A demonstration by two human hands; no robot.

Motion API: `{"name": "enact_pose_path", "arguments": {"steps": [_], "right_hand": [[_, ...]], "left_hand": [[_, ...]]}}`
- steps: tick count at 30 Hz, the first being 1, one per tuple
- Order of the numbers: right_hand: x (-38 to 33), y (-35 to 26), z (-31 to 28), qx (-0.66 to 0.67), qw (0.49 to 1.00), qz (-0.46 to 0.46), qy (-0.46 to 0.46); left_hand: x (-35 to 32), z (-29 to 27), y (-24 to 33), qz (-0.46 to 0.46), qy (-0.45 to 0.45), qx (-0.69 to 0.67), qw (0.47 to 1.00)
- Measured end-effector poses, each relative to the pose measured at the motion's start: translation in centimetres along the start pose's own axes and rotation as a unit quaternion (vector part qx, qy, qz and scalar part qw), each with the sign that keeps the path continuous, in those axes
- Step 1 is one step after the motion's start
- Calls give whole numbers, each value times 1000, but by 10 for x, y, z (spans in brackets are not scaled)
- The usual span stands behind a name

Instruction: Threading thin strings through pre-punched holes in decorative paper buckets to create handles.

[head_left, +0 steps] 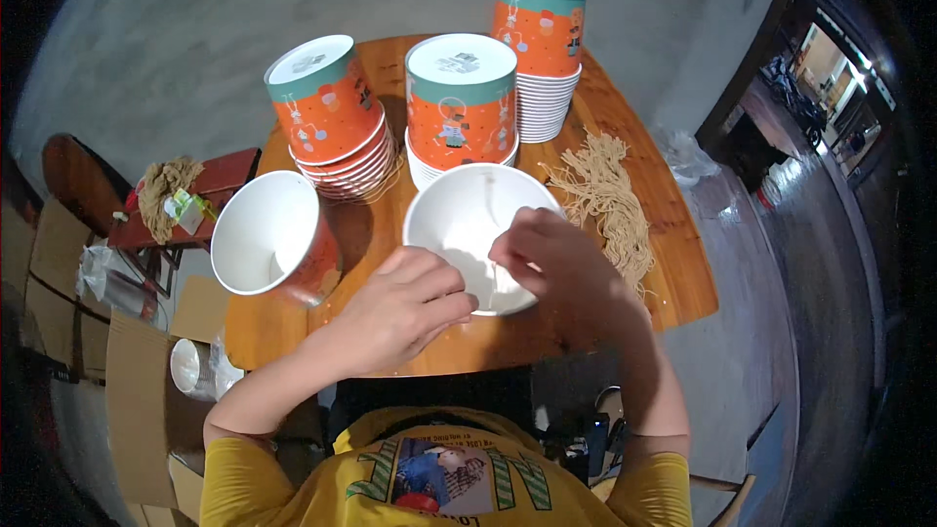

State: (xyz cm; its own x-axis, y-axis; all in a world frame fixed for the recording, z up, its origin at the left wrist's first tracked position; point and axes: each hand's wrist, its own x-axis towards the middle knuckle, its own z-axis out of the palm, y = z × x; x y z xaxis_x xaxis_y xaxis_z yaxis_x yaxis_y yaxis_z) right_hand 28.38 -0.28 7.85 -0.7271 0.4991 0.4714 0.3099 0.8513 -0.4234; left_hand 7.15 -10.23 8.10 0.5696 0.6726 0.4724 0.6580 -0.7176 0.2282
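A white-lined paper bucket (451,210) stands at the table's front middle, its mouth toward me. My left hand (415,304) is closed on its near rim, with curled fingers. Over the bucket's mouth, my right hand (547,259) is closed in a pinch on a thin string (494,278), part of which shows against the white inside; the rest is hidden by the fingers. Just right of that hand lies a loose bundle of beige strings (610,205). Another paper bucket (234,234), orange outside and white inside, stands open to the left, touched by neither hand.
Behind the open buckets, upside-down stacks of orange and green paper buckets stand on the wooden table (673,273): a left stack (327,102), a middle stack (459,117) and a tall right stack (542,39). A red bench (229,176) and cardboard boxes (137,390) are at the left.
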Motion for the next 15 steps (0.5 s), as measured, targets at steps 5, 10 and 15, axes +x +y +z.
{"name": "enact_pose_path", "arguments": {"steps": [5,10,15], "right_hand": [[8,-5,17,54,997,17,-54],[15,-11,20,60,994,53,-75],[15,-17,21,26,994,96,-50]], "left_hand": [[-7,-8,-7,-68,-3,-63,996],[14,9,-4,-192,10,-7,981],[16,15,-8,-211,13,0,977]]}}
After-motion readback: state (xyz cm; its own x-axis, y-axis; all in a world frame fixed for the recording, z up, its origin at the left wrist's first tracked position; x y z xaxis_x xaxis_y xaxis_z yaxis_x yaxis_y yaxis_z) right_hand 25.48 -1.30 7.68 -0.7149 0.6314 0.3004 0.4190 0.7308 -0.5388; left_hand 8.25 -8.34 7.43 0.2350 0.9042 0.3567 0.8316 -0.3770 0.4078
